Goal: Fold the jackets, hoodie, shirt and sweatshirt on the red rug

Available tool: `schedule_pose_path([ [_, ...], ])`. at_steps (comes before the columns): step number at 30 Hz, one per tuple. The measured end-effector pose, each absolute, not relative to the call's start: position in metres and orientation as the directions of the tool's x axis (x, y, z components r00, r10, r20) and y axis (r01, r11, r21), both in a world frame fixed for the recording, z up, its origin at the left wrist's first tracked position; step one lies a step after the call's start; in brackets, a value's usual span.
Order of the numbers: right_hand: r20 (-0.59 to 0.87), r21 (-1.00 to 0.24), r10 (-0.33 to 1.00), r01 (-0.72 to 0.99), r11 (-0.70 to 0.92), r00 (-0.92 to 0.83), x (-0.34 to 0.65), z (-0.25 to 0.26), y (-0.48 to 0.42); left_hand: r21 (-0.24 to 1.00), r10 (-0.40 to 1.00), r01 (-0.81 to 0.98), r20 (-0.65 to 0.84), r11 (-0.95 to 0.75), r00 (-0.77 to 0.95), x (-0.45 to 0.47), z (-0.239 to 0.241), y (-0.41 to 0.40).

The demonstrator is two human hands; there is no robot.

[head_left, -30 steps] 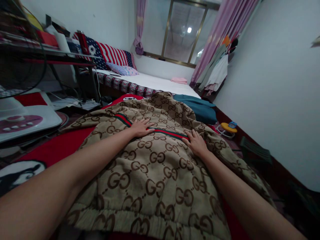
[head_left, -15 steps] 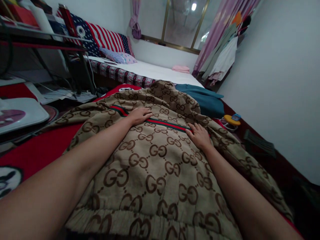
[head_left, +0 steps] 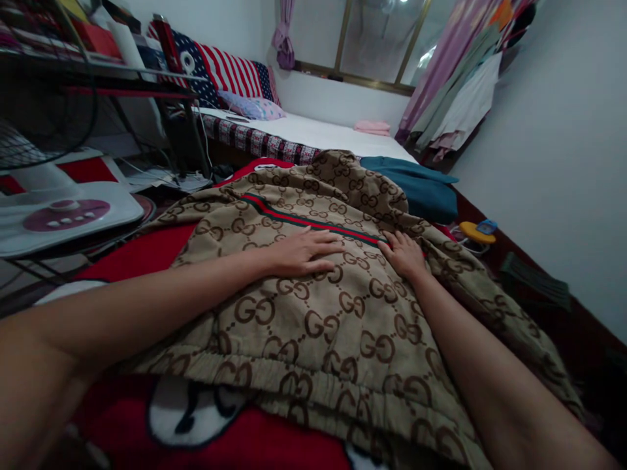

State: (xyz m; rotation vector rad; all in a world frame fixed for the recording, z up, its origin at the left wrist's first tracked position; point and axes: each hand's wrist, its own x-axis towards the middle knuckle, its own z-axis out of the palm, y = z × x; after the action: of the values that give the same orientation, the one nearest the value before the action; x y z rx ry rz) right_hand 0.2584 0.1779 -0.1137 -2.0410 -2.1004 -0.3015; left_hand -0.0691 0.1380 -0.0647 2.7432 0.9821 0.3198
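A tan hooded jacket (head_left: 343, 307) with a brown letter pattern lies spread out, its hood at the far end and its elastic hem nearest me. A green and red stripe (head_left: 313, 223) crosses it. My left hand (head_left: 306, 251) rests flat on the middle of the jacket, just below the stripe, fingers spread toward the right. My right hand (head_left: 404, 253) lies on the jacket at the stripe's right end, fingers apart. Under the jacket is a red blanket (head_left: 245, 437) with white and black figures.
Dark teal folded cloth (head_left: 411, 189) lies beyond the hood. A fan base (head_left: 73, 215) stands at left, near a cluttered desk (head_left: 132, 85). Behind is a bed with a white sheet (head_left: 318, 130). A yellow stool (head_left: 477, 233) is at right, below clothes hanging by the wall (head_left: 563, 163).
My left hand has slid right and toward me, from the stripe to the fabric below it. My right hand stays near the stripe's end. The view has shifted, showing more blanket and fan.
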Motion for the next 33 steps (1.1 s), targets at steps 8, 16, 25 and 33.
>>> schedule_pose_path([
  [8, 0.374, -0.351, 0.919, 0.898, 0.264, -0.124, 0.275, -0.115, 0.175, 0.113, 0.69, 0.681, 0.132, -0.724, 0.712, -0.131, -0.097, 0.169],
  [16, 0.367, -0.306, 0.834, 0.794, 0.526, -0.411, 0.285, -0.096, 0.084, 0.12, 0.613, 0.608, 0.293, -0.785, 0.733, -0.128, -0.103, 0.172],
  [25, 0.312, -0.361, 0.828, 0.748, 0.556, -0.465, 0.284, -0.055, -0.042, 0.329, 0.497, 0.421, 0.195, -0.845, 0.846, -0.096, -0.097, 0.137],
  [33, 0.053, -0.204, 0.76, 0.738, 0.643, -0.647, 0.206, -0.039, -0.083, 0.299, 0.538, 0.497, 0.07, -0.815, 0.84, -0.089, -0.082, 0.134],
])
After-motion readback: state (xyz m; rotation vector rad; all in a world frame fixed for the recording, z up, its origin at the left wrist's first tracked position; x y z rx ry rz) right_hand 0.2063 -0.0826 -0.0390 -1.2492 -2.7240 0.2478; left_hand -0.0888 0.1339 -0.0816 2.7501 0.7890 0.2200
